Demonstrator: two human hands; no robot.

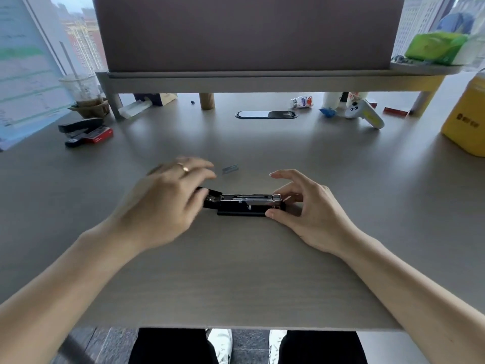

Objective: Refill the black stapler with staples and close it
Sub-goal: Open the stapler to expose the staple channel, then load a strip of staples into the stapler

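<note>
The black stapler (245, 204) lies on the grey desk (241, 271) in front of me, its lid swung back to the left and the metal staple channel exposed. My right hand (304, 206) pinches the stapler's right end between thumb and fingers. My left hand (168, 195) is blurred with motion over the stapler's left end, covering the opened lid; whether it grips the lid I cannot tell. A short strip of staples (230, 169) lies loose on the desk just beyond the stapler.
A second black stapler (80, 126) and a red staple box (101, 134) sit at the far left, beside a plastic cup (81, 89). A yellow container (467, 116) stands at the right. A raised shelf (262, 77) spans the back, with small items beneath.
</note>
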